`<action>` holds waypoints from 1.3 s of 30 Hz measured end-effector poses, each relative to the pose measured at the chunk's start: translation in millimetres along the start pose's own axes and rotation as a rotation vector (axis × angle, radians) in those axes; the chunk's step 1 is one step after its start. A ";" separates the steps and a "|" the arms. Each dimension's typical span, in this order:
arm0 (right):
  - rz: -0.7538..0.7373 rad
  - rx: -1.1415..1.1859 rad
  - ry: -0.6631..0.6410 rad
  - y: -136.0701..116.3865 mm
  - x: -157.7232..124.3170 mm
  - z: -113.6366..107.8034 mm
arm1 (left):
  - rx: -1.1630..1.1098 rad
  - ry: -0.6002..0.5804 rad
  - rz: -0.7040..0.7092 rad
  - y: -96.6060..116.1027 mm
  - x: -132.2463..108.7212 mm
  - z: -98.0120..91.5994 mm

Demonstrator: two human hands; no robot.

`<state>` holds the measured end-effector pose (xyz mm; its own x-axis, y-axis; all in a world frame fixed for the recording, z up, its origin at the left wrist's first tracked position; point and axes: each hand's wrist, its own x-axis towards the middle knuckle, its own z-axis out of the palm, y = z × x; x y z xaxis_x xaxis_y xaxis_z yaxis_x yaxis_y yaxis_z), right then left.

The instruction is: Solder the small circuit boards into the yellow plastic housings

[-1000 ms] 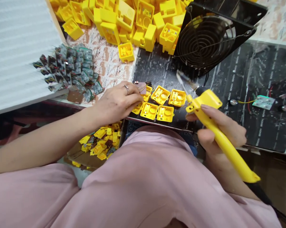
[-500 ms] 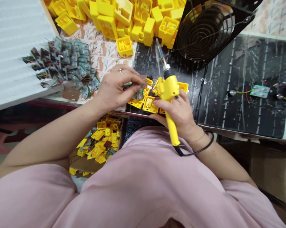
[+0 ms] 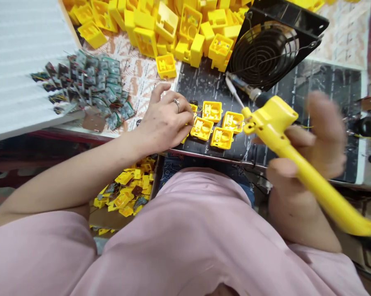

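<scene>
Right hand [image 3: 323, 142] grips the yellow soldering tool [image 3: 315, 181], fingers blurred; tip points away from the body, toward the black fan [image 3: 262, 57]. Left hand [image 3: 167, 119], fingers curled, is over the left end of the open yellow housings [image 3: 202, 128] on the black mat [image 3: 198, 84]; can't tell if it's gripping anything. Wired circuit boards [image 3: 94, 78] are piled on the bench [image 3: 144, 80], left of it.
</scene>
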<state>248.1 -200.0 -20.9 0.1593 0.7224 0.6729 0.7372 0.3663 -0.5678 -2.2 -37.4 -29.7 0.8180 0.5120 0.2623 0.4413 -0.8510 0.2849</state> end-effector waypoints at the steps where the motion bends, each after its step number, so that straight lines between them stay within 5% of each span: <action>1: 0.021 0.003 0.076 2.4 0.4 -5.1 | 0.000 0.005 -0.002 -0.6 0.1 1.7; 5: 0.041 0.061 0.384 22.0 -0.5 -8.6 | 0.003 0.068 0.003 -2.4 -2.4 11.0; 7: 0.051 0.105 0.439 28.7 -3.9 -7.3 | -0.001 0.093 -0.007 -3.5 -3.7 14.4; 14: 0.028 0.128 -0.032 13.5 -23.5 -17.3 | -0.110 0.021 -0.052 -7.6 -10.3 12.2; 22: -0.239 0.103 -0.279 6.7 -12.7 -15.5 | 0.023 -0.009 -0.047 5.7 -6.8 16.2; 39: -0.313 0.058 -0.391 -3.6 8.0 -15.3 | 0.073 -0.107 0.027 2.0 3.3 13.7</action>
<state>256.8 -204.4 -6.2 -0.3300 0.7340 0.5935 0.6707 0.6248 -0.3998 6.5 -39.0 -40.9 0.8629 0.4765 0.1681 0.4408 -0.8725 0.2105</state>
